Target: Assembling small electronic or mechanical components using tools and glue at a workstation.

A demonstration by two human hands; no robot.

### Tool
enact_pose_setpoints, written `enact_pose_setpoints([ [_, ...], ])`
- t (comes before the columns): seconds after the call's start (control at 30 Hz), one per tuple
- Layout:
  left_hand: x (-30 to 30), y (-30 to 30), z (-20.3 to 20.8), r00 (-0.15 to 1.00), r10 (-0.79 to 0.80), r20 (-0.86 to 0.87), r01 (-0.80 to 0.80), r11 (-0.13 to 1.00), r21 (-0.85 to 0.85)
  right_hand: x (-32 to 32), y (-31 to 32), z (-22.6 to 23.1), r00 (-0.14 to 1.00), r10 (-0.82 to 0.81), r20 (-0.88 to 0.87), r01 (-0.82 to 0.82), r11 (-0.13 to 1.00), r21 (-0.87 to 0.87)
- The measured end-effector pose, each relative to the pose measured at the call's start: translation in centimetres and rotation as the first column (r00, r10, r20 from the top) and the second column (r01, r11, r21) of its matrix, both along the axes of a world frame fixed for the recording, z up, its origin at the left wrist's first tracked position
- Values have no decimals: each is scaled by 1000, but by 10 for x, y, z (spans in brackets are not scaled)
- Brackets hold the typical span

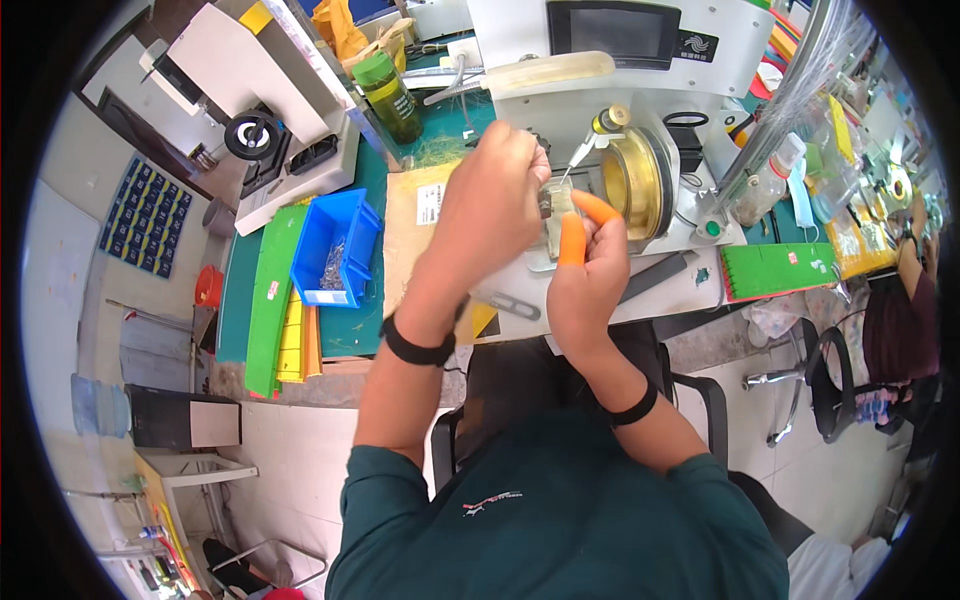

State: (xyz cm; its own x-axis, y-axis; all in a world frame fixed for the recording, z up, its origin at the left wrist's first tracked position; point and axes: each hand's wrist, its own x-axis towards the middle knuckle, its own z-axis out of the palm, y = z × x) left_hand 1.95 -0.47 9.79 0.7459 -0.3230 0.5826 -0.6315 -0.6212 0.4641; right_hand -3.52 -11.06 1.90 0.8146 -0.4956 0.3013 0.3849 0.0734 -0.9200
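Note:
My left hand (490, 195) is closed, its knuckles up and its fingertips mostly hidden, at the left side of a small clear block-like fixture (556, 225) on a white machine (630, 90). My right hand (592, 275) wears orange finger covers (573, 238) on thumb and forefinger. Those two are drawn together at the fixture's right edge; whatever lies between them is too small to make out. Just above the fingertips a thin, pale pointed nozzle (575, 158) slants down from a brass-coloured knob (612, 119). Right of it sits a brass-coloured ring-shaped drum (635, 185).
A blue bin (338, 248) of small metal pieces stands left, beside green strips (278, 300). Behind it are a green bottle (388, 95) and a pale device with a black wheel (253, 135). A grey flat bar (657, 275) lies front right, near a green board (778, 270). Another person's arm (908, 250) shows far right.

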Motion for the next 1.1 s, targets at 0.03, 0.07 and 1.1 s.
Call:
enact_pose_setpoints([
  [0.03, -4, -2, -4, 1000, 4, 1, -4, 1000, -1, 2, -1, 5, 1000, 4, 1, -4, 1000, -1],
  [0.07, -5, -3, -11, 1000, 13, 9, -12, 997, -75, 8, -3, 10, 999, -37, 28, 42, 978, -202],
  [1.1, -78, 4, -55, 989, 2, -149, -22, 991, -132, 41, -9, -11, 956, 118, -267, -118, 993, 16],
])
